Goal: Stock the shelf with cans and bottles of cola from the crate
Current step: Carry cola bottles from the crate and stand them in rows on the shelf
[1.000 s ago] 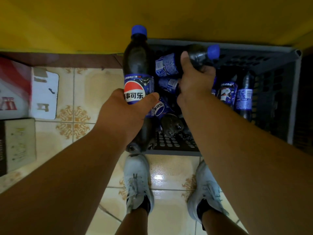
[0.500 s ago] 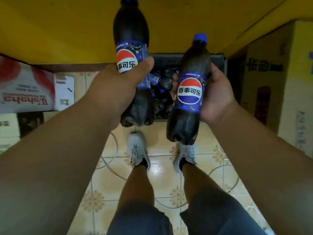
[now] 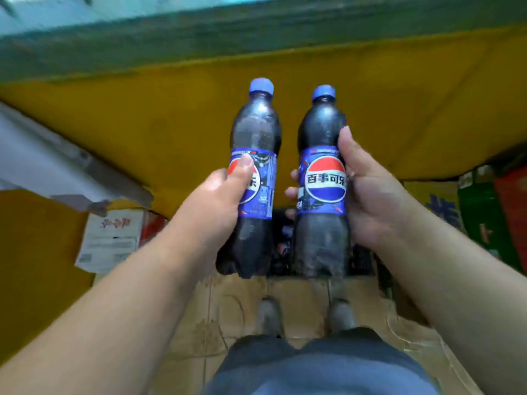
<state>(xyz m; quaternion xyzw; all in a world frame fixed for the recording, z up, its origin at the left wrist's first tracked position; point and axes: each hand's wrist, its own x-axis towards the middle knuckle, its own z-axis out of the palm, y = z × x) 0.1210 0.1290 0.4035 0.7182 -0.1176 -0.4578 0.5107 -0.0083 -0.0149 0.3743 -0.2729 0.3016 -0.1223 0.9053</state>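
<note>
Left grip point(image 3: 212, 205) grasping a cola bottle point(image 3: 254, 178) upright, right grip point(image 3: 368, 195) grasping a second bottle point(image 3: 322, 183) just beside, crate point(image 3: 360, 256) below both.

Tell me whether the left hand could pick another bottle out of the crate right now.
Probably not as things stand. The left hand already grips a cola bottle, so it has no free fingers. The crate lies low behind both held bottles; the right hand holds the other bottle too.

Left bottle point(image 3: 254, 178) beside right bottle point(image 3: 322, 183), above crate point(image 3: 360, 259).
</note>
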